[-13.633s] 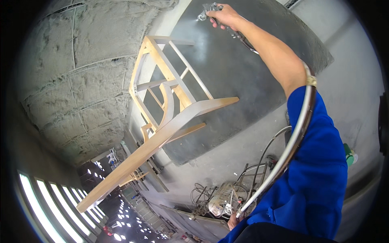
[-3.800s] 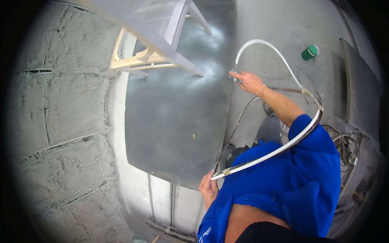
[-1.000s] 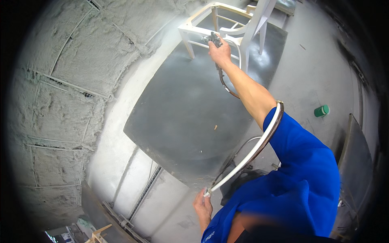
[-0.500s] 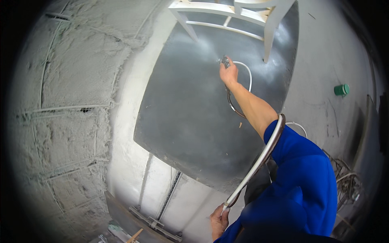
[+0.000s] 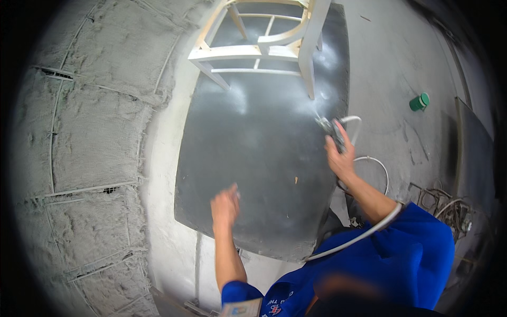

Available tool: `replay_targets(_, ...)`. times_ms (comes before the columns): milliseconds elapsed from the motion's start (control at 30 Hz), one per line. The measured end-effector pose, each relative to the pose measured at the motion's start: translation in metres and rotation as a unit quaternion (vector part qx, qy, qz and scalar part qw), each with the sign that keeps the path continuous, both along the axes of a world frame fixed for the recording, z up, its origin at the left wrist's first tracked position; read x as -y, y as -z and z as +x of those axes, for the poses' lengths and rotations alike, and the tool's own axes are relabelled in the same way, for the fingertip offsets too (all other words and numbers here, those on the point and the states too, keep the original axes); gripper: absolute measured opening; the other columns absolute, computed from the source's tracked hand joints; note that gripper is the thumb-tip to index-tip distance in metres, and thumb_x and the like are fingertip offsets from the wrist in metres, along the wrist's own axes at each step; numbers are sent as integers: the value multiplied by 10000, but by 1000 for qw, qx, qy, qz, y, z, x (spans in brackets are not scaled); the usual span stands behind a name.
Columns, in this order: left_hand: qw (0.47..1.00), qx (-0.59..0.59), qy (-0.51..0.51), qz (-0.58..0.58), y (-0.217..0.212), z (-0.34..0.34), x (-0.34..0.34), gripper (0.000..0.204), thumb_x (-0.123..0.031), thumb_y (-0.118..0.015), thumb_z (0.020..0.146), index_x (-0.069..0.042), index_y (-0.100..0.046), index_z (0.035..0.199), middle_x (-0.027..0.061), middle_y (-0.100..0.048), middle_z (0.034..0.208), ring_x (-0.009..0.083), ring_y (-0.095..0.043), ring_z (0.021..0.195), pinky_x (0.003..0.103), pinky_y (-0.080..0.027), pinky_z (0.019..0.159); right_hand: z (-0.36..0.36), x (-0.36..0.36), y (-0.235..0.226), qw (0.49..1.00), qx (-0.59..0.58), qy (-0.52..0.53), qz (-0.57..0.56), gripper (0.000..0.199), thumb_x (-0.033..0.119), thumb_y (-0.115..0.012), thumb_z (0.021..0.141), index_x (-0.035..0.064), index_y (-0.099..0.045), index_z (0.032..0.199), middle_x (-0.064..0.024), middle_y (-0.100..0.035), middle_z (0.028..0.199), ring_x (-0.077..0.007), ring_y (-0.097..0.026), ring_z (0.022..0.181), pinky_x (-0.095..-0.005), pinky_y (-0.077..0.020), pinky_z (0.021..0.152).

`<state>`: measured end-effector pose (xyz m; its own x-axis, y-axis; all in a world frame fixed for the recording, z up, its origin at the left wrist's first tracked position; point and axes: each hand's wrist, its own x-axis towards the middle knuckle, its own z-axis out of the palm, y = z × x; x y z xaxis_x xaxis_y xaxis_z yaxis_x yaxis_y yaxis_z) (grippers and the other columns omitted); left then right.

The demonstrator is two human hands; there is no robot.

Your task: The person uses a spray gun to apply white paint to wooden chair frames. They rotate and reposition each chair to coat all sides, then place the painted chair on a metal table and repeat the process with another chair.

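My right hand (image 5: pixel 342 158) is closed round a spray gun (image 5: pixel 334 134), whose nozzle points toward the near right leg of a chair frame. The pale hose (image 5: pixel 353 122) loops from the gun, and another stretch of it (image 5: pixel 364 232) crosses my right upper arm. Over the near left part of the dark board, my left hand (image 5: pixel 225 207) is raised, its fingers smeared by motion. Whether it pinches anything is unclear. The white-coated wooden chair frame (image 5: pixel 280 52) stands at the board's far end, part of it cut off by the picture's upper edge.
Beneath the frame lies a dark board (image 5: pixel 253 153) with white overspray. A lumpy grey wall (image 5: pixel 100 127) rises on the left. On the floor at the right are a green container (image 5: pixel 419 101) and a tangle of hoses (image 5: pixel 443 208), beside a leaning panel (image 5: pixel 472 142).
My left hand has let go of the hose and moved forward over the board. My right hand with the spray gun has shifted right and nearer. More of the chair frame shows.
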<state>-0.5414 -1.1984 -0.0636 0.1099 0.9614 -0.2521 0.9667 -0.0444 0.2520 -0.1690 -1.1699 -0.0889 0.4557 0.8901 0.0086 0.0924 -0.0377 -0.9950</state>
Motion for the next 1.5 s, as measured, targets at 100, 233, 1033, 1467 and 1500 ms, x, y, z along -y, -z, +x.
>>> replay_targets(100, 995, -34, 0, 94, -19, 27, -139, 327, -256, -619, 979, -164, -724, 1275, 179, -727, 1178, 391, -680, 1098, 537, -519, 947, 61, 37, -8, 966, 239, -57, 78, 494, 20, -678, 944, 15, -576, 1428, -163, -723, 1187, -230, -705, 1041, -330, -529, 920)
replay_targets(233, 981, -77, -1, 177, -28, 77, -312, 328, -305, -581, 1014, -182, -716, 1287, 138, -724, 1226, 371, -659, 1141, 590, -425, 1016, 130, 73, -28, 943, 296, -144, 47, 516, -21, -719, 866, -5, -615, 1372, -231, -714, 1168, -345, -712, 1071, -367, -534, 938)
replay_targets(1033, 920, -374, -95, 63, -12, 21, -342, 488, -196, -415, 1047, -391, -532, 1479, -84, -458, 1592, 348, -289, 1531, 682, -239, 1172, 311, -19, -38, 927, 260, -264, -57, 478, -51, -733, 835, -23, -655, 1306, -230, -741, 1110, -314, -749, 981, -357, -551, 895)
replay_targets(1467, 753, -2, -650, 102, 28, 20, 167, 617, -209, -710, 918, 95, -531, 1425, 266, -669, 1300, 297, -684, 1088, 402, -506, 986, 284, -72, -74, 836, 241, -485, 86, 594, -45, -757, 768, 90, -669, 1339, -166, -733, 995, -320, -708, 825, -364, -556, 729)
replay_targets(1500, 741, 49, -666, 69, 34, 23, 188, 544, -208, -717, 923, 105, -591, 1349, 247, -704, 1219, 283, -691, 1043, 389, -517, 955, 273, -70, -75, 829, 232, -500, 100, 602, -38, -756, 773, 113, -666, 1349, -158, -729, 984, -318, -704, 817, -368, -555, 716)
